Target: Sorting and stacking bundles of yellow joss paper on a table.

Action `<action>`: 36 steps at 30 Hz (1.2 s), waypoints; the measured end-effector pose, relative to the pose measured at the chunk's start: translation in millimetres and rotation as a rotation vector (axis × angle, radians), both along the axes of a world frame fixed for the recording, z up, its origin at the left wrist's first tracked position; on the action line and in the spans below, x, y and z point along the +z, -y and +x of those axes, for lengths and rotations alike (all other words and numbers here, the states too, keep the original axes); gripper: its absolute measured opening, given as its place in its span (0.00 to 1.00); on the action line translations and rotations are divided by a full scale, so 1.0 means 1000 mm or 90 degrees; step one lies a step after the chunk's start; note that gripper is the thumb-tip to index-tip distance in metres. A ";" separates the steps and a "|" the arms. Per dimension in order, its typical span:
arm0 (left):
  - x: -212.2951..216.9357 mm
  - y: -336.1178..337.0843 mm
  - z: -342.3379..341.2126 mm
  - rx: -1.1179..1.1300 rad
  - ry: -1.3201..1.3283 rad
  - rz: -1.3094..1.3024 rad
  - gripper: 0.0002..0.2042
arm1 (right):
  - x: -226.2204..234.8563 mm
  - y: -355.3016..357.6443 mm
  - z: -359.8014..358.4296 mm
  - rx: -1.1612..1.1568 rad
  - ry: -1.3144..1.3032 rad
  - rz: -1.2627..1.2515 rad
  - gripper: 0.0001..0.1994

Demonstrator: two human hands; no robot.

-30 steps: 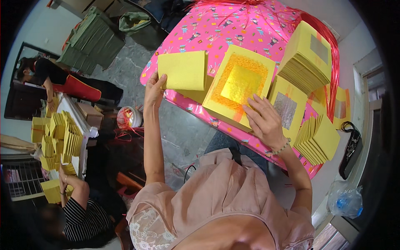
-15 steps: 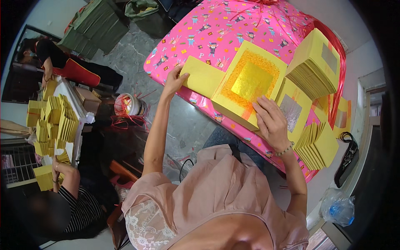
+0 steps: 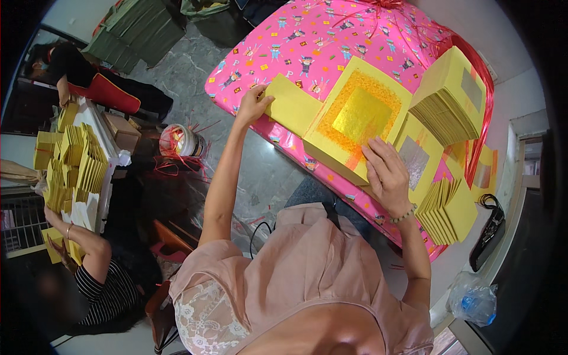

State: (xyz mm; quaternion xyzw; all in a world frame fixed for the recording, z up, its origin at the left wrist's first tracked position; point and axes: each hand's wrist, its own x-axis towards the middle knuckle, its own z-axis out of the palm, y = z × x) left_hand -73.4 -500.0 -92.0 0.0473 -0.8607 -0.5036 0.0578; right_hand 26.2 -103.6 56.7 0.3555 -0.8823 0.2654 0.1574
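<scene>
On the pink table lies a thick stack of yellow joss paper (image 3: 357,74), topped by an orange border and a gold foil square. My right hand (image 3: 387,174) rests on its near right edge, fingers stretched out flat. To the stack's left, a plain yellow paper piece (image 3: 293,106) lies against it. My left hand (image 3: 255,105) pinches that piece at its outer left edge, with the fingertips partly hidden. Beside my right hand sits joss paper with a silver square (image 3: 416,161).
A tall joss paper stack (image 3: 452,100) and a fanned bundle (image 3: 447,213) stand at the right, near red ribbon strands (image 3: 482,112) and a black pouch (image 3: 488,234). Left, two people work at another table with yellow bundles (image 3: 80,160). A white bucket (image 3: 180,142) stands on the floor.
The view has shifted slightly. Both my hands keep about the same places on the paper. At the left table, the seated person's arm has moved among the yellow bundles.
</scene>
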 end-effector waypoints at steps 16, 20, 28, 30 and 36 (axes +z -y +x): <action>0.012 -0.009 0.000 0.017 0.014 -0.047 0.21 | -0.001 0.000 0.000 -0.001 0.001 -0.004 0.15; 0.021 -0.025 0.010 0.092 -0.065 -0.263 0.21 | 0.000 0.000 -0.001 -0.003 -0.004 -0.003 0.15; 0.016 -0.049 0.028 0.158 -0.248 -0.404 0.12 | -0.001 -0.001 0.000 -0.002 -0.004 -0.005 0.15; 0.010 -0.049 0.031 0.122 -0.248 -0.370 0.10 | 0.001 0.001 0.000 -0.002 -0.004 -0.007 0.15; 0.015 -0.064 0.037 0.126 -0.269 -0.436 0.09 | 0.001 -0.002 -0.002 0.003 -0.002 -0.016 0.14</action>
